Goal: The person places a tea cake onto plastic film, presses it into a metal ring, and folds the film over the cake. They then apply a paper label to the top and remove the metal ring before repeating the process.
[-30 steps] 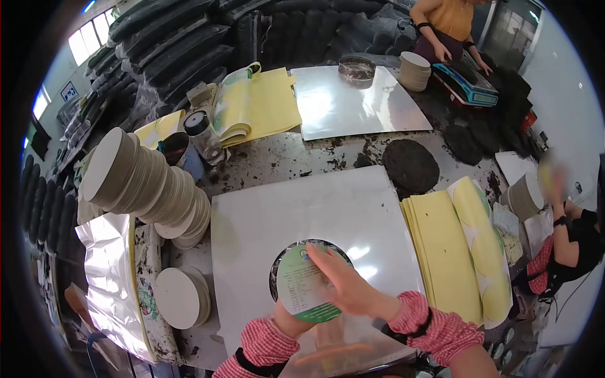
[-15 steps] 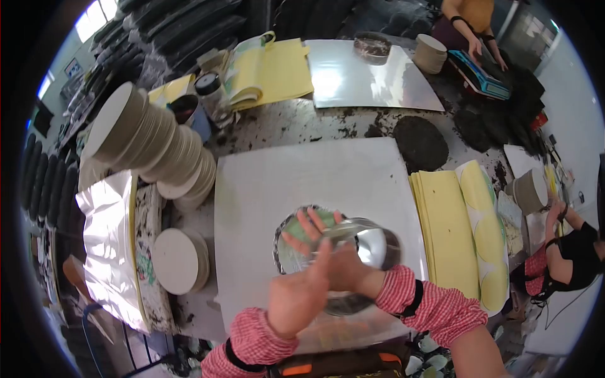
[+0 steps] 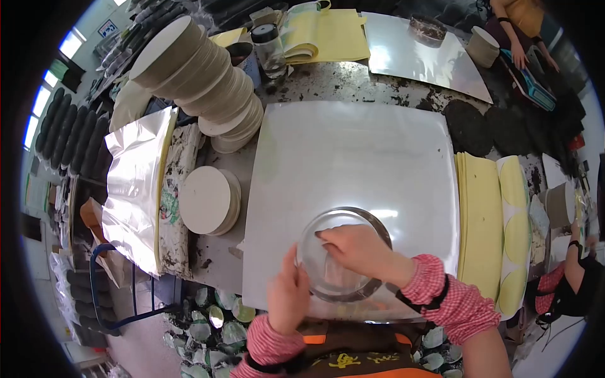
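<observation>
Works both-handed at a shiny, circular metal form (image 3: 365, 291), set on the near part of a metal sheet (image 3: 353, 151). Reaches over the form with the right hand (image 3: 361, 250), half shut, with curled fingers bunched toward the upper left of the rim; cannot tell of anything pinched in them. Holds the left hand (image 3: 288, 299) at the left edge of the form, partly open; cannot tell of a firm grip. Wears checked sleeves (image 3: 450, 299) on both forearms. Has a short stack (image 3: 207, 201) of pale discs left of the sheet, and beyond, a tall, leaning stack (image 3: 196, 75), near a jar (image 3: 270, 53). Has yellow sheets (image 3: 482, 214) just beside the metal sheet on the right, and a dark cake (image 3: 469, 128) past the far right corner. Faces, across the table, a second metal sheet (image 3: 409, 60) with a dish (image 3: 427, 31) on it.
</observation>
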Tool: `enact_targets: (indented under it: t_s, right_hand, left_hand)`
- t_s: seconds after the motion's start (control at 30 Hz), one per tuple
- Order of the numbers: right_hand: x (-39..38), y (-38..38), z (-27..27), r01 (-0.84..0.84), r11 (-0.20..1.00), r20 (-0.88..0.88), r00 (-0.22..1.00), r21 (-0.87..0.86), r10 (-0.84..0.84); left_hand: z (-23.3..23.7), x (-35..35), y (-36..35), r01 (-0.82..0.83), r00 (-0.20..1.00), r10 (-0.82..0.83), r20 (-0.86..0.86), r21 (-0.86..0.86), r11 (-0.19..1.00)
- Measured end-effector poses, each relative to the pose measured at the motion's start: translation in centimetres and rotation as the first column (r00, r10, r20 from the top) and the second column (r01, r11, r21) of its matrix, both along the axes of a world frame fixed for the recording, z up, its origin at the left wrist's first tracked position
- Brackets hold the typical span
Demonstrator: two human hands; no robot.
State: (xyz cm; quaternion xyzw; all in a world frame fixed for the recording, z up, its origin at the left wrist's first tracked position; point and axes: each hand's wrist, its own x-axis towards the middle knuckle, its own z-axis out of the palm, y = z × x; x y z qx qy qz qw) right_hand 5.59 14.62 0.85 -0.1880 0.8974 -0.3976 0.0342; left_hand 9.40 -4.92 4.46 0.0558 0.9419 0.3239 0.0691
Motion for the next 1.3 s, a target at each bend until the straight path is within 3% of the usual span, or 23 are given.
enact_targets:
  t_s: [0.03, 0.07, 0.1, 0.13, 0.17, 0.2, 0.23, 0.33, 0.47, 0.57, 0.63, 0.67, 0.73, 0.77, 0.8, 0.87, 1.0, 1.07, 1.1, 1.17, 1.2, 1.23, 1.3]
  right_hand:
    - [0.8, 1.0, 0.2, -0.003, 1.0, 0.014, 1.0, -0.001, 0.003]
    - [1.5, 2.0, 1.0, 0.012, 1.0, -0.127, 0.992, 0.015, -0.01]
    - [2.1, 2.9, 1.6, 0.027, 0.999, -0.269, 0.963, 0.03, -0.018]
    - [3.0, 3.8, 1.9, 0.023, 0.999, -0.264, 0.965, 0.033, -0.014]
    - [4.5, 4.5, 2.1, 0.095, 0.993, -0.272, 0.959, 0.07, -0.072]
    - [5.8, 5.1, 2.1, 0.168, 0.98, -0.29, 0.948, 0.107, -0.131]
    - [7.2, 5.5, 1.7, 0.179, 0.982, -0.138, 0.976, 0.063, -0.169]
    - [9.4, 4.5, 0.1, 0.194, 0.981, -0.038, 0.98, 0.016, -0.193]
    - [9.9, 3.5, -1.2, 0.238, 0.971, -0.083, 0.968, 0.01, -0.236]
    - [9.5, 3.1, -1.0, 0.258, 0.966, -0.081, 0.963, 0.013, -0.256]
    - [9.4, 3.1, -1.1, 0.25, 0.968, -0.088, 0.965, 0.013, -0.248]
    - [9.6, 3.2, -1.0, 0.256, 0.967, -0.081, 0.964, 0.017, -0.253]
    - [9.8, 3.2, -1.2, 0.256, 0.967, -0.072, 0.964, 0.004, -0.255]
    - [9.6, 3.3, -1.3, 0.252, 0.968, -0.072, 0.965, -0.015, -0.252]
    - [9.7, 3.5, -1.3, 0.253, 0.967, -0.077, 0.964, -0.016, -0.254]
    - [10.4, 3.7, -1.2, 0.226, 0.97, -0.033, 0.973, -0.087, -0.229]
    - [11.9, 3.3, 2.6, 0.12, 0.983, -0.103, 0.986, -0.137, -0.135]
    - [12.3, 0.6, 2.9, 0.088, 0.94, 0.244, 0.97, -0.329, -0.006]
    - [12.4, -1.5, 2.9, -0.015, 0.951, 0.256, 0.962, -0.309, 0.098]
    - [11.4, -4.5, 3.5, -0.182, 0.961, 0.265, 0.936, -0.206, 0.234]
    - [10.5, -3.8, 3.5, -0.159, 0.967, 0.253, 0.945, -0.198, 0.207]
    - [9.3, -2.1, 3.4, -0.049, 0.99, 0.122, 0.99, -0.129, 0.065]
    - [6.7, 1.3, 2.4, 0.168, 0.985, -0.175, 0.97, -0.031, -0.171]
  left_hand:
    - [-1.6, -0.7, -1.4, -0.062, 0.989, 0.028, 0.142, 0.236, 0.97]
    - [-2.5, -1.3, -3.1, -0.155, 0.959, 0.025, 0.284, 0.447, 0.881]
    - [-2.8, -2.0, -5.7, -0.032, 0.981, -0.053, 0.185, 0.43, 0.902]
    - [-2.8, -3.1, -8.5, 0.094, 0.987, -0.138, 0.082, 0.4, 0.912]
    - [-1.6, -4.7, -10.8, 0.367, 0.927, -0.375, -0.013, 0.239, 0.899]
    - [0.0, -6.2, -12.5, 0.602, 0.798, -0.598, -0.069, 0.05, 0.797]
    - [0.6, -6.8, -13.4, 0.695, 0.717, -0.697, 0.034, 0.047, 0.717]
    - [-1.3, -7.1, -13.0, 0.763, 0.646, -0.763, 0.016, -0.035, 0.646]
    - [-2.8, -7.4, -14.3, 0.745, 0.657, -0.753, 0.04, 0.122, 0.656]
    - [-1.0, -7.0, -13.9, 0.761, 0.647, -0.762, 0.006, 0.061, 0.646]
    - [1.9, -6.6, -12.3, 0.719, 0.639, -0.737, -0.22, -0.17, 0.674]
    - [2.0, -6.7, -12.4, 0.721, 0.636, -0.739, -0.222, -0.169, 0.672]
    - [2.1, -6.7, -12.9, 0.612, 0.787, -0.61, -0.091, -0.002, 0.791]
    - [0.4, -6.9, -13.6, 0.719, 0.695, -0.719, 0.003, -0.024, 0.695]
    - [-0.9, -7.4, -14.0, 0.72, 0.694, -0.72, -0.001, -0.027, 0.693]
    - [-2.8, -7.8, -14.6, 0.772, 0.621, -0.783, 0.023, 0.15, 0.617]
    - [-3.3, -7.7, -14.6, 0.772, 0.631, -0.776, -0.008, 0.107, 0.627]
    - [-3.0, -7.9, -13.8, 0.811, 0.576, -0.815, -0.057, -0.083, 0.579]
    - [-1.9, -8.3, -13.0, 0.819, 0.562, -0.825, -0.064, -0.097, 0.565]
    - [2.2, -8.6, -11.3, 0.505, 0.833, -0.464, -0.301, 0.072, 0.86]
    - [3.6, -8.3, -11.6, 0.526, 0.801, -0.482, -0.355, 0.033, 0.85]
    - [3.7, -7.3, -12.9, 0.607, 0.74, -0.603, -0.297, -0.09, 0.789]
    - [2.6, -5.4, -12.8, 0.693, 0.63, -0.719, -0.294, -0.204, 0.691]
